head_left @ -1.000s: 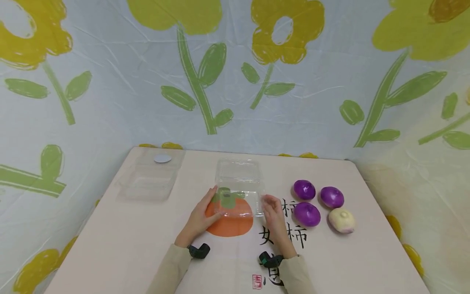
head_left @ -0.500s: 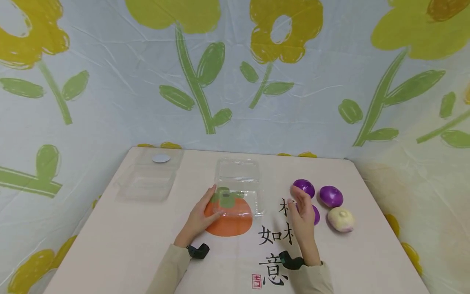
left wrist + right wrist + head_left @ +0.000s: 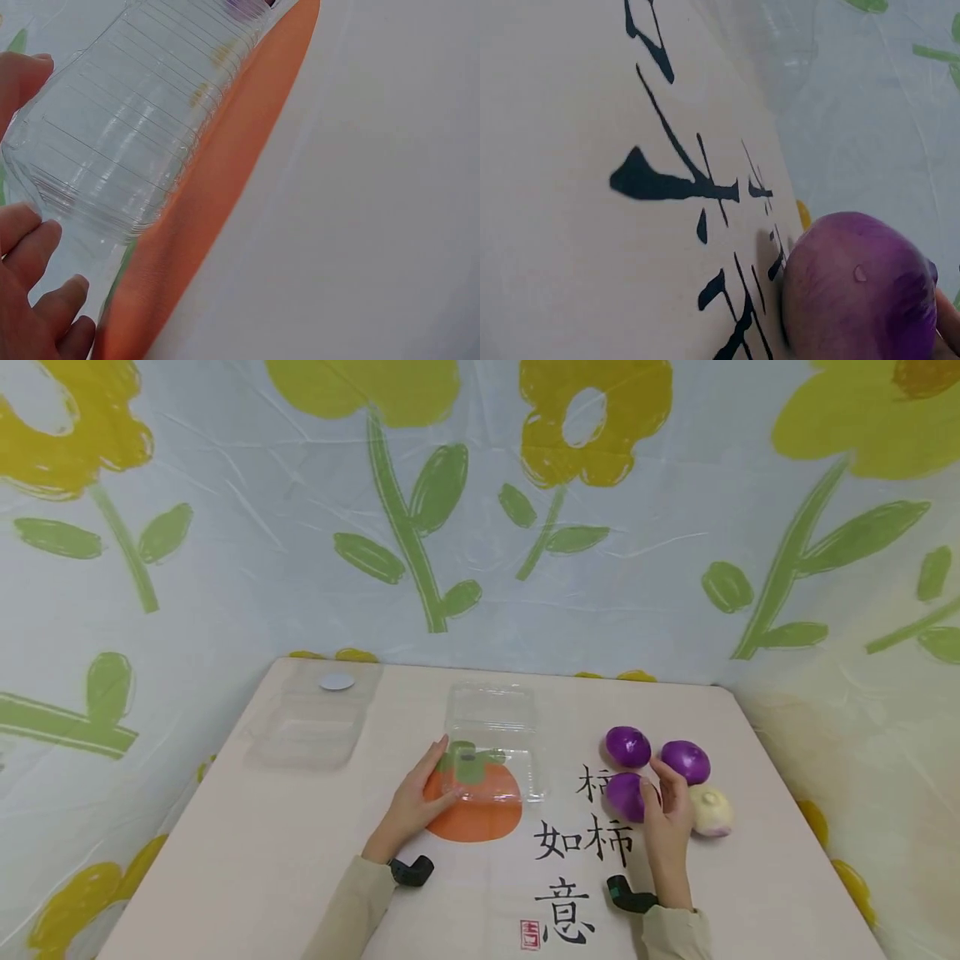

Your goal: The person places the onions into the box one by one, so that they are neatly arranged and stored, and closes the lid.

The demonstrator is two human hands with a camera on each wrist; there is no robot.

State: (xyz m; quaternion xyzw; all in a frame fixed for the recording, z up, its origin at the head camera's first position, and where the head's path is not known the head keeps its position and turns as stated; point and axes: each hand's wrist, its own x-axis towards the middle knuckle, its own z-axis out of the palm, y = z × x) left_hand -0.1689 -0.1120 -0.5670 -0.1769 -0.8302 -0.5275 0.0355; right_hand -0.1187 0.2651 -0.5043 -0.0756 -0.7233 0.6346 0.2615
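A clear plastic clamshell box (image 3: 495,768) lies with its lid raised on the printed orange persimmon. My left hand (image 3: 412,802) rests at its left front corner, thumb by the front edge and fingers along the side; the left wrist view shows the ribbed box wall (image 3: 135,127) near the fingertips. My right hand (image 3: 669,814) is at the right side of a glossy purple round vegetable (image 3: 626,797), squat like an onion or turnip, thumb overlapping its edge. The right wrist view shows a purple vegetable (image 3: 859,292) large, with a finger behind it.
Two more purple vegetables (image 3: 628,747) (image 3: 686,762) lie behind the right hand. A cream one (image 3: 711,810) with a small nub sits beside it. A second clear clamshell box (image 3: 311,731) stands at the back left, its lid bearing a white oval label (image 3: 337,681). Flowered cloth (image 3: 480,527) rises behind the table.
My right hand has left the box's right side and moved right to the vegetables. The left hand stays at the box, which has not moved.
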